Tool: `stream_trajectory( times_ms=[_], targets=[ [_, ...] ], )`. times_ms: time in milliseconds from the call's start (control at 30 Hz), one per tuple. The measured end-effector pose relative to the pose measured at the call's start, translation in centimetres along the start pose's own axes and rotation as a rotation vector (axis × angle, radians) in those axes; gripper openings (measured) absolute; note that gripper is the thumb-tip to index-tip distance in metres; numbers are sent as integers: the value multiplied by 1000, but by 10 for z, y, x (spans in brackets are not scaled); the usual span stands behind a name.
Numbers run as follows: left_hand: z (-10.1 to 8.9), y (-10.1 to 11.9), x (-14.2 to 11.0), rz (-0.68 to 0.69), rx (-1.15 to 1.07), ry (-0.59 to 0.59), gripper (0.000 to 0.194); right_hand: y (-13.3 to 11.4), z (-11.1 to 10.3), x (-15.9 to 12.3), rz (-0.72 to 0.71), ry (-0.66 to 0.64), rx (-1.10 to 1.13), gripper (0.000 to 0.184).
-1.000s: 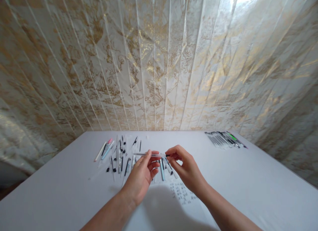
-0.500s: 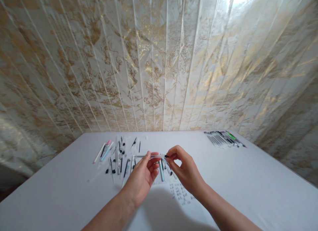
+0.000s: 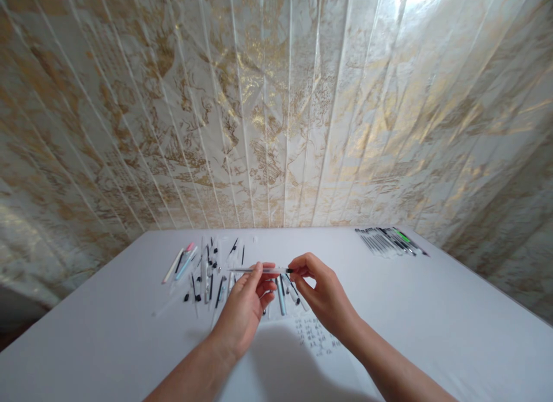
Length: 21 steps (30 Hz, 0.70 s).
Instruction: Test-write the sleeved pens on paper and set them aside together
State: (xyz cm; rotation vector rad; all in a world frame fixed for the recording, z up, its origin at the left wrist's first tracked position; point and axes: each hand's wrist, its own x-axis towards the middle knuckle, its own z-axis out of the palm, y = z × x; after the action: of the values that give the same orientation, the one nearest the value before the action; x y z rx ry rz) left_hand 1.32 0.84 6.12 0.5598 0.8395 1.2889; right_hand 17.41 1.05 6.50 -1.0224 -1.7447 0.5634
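Observation:
A slim, clear-barrelled pen (image 3: 270, 270) lies level between my hands, above the white table. My left hand (image 3: 247, 298) pinches its barrel between thumb and fingers, palm turned up. At the pen's dark right end, the thumb and fingertips of my right hand (image 3: 317, 287) are closed on it; they partly hide that end. Its thin left end points out past my left thumb. Under and behind my hands lie scattered pen parts (image 3: 210, 287), among them black caps, dark refills and clear barrels. A light blue pen (image 3: 281, 296) lies just below the held one.
A row of pens (image 3: 384, 242), one with a green part, lies at the table's far right. White, pink and blue pens (image 3: 181, 262) lie at the left. A handwritten sheet of paper (image 3: 302, 367) lies nearest me. A gold-patterned curtain (image 3: 276, 131) rises behind the table (image 3: 432, 315).
Both hands keep their hold on the pen, which stays almost in place. My left fingers shift very slightly. The whole view has moved a little since the first frame.

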Motion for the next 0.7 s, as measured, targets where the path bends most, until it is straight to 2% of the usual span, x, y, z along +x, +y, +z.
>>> stream_trajectory(
  times_ms=[300,467,700],
  targets=[
    [1,0,-2,4,10,0,31,-1,-1,0,50,-27,-17,5],
    [2,-1,-2,13,16,-10,32,0,-1,1,65,-46,-73,15],
    [0,-2,-1,16,36,-11,34,0,0,0,158,-100,-158,27]
  ],
)
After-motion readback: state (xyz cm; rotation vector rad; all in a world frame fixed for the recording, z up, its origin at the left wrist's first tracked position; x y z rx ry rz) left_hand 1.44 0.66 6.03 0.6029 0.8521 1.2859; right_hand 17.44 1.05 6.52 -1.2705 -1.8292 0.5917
